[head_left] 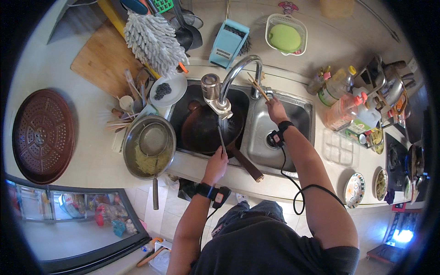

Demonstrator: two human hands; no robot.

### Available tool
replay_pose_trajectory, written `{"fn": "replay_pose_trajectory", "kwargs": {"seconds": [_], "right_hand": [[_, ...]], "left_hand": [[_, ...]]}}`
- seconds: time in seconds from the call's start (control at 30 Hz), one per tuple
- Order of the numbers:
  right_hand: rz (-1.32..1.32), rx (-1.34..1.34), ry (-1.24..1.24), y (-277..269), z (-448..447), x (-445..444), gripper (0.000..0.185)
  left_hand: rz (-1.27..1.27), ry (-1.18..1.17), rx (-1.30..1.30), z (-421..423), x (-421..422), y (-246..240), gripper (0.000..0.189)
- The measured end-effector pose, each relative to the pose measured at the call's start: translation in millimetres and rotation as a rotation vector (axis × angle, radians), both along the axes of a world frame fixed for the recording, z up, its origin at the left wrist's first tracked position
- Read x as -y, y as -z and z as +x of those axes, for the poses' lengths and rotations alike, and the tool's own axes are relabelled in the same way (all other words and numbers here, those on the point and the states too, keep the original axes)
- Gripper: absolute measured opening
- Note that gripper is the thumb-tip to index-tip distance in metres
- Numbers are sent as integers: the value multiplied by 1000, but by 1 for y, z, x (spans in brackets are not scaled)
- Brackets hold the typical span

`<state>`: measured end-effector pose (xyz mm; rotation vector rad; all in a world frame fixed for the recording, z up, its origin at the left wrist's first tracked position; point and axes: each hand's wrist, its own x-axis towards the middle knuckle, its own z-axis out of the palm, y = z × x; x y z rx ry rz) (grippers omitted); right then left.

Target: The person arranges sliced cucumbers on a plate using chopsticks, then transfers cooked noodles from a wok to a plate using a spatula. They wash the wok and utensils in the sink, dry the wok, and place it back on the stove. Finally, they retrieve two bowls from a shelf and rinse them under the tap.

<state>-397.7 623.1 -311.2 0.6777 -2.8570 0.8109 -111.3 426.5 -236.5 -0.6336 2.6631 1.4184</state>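
Note:
Over the front rim of the left sink basin, my left hand (216, 164) grips a slim metal utensil (221, 139). Its upper end is in the water running from the faucet (225, 82); what kind of utensil it is, I cannot tell. A dark wok (202, 132) lies in that basin, its brown handle (246, 164) sticking out over the counter edge. My right hand (276, 110) is above the right steel basin (261, 144), holding wooden chopsticks (258, 88) that point up toward the faucet's base.
Left of the sink stand a steel bowl (129, 161) with a strainer (153, 139) over pale shreds, a white plate (178, 90) and a brown perforated steamer tray (43, 135). At right are bottles (338, 113), a clear plastic tray (338, 147) and a patterned dish (354, 189).

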Motion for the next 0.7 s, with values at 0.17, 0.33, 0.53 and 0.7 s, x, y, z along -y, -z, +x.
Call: {"fn": "replay_pose_trajectory", "kwargs": {"seconds": [0.17, 0.33, 0.53, 0.7], "right_hand": [[-73, 8, 79, 5, 4, 1, 22], [-90, -62, 4, 4, 9, -2, 20], [-119, 19, 17, 0, 7, -3, 20], [-101, 47, 20, -4, 6, -6, 20]], "left_hand": [[-683, 150, 61, 21, -10, -13, 48], [-962, 243, -1, 27, -5, -18, 46], [-1022, 230, -87, -3, 4, -15, 41], [-900, 197, -86, -25, 2, -20, 34]]}}
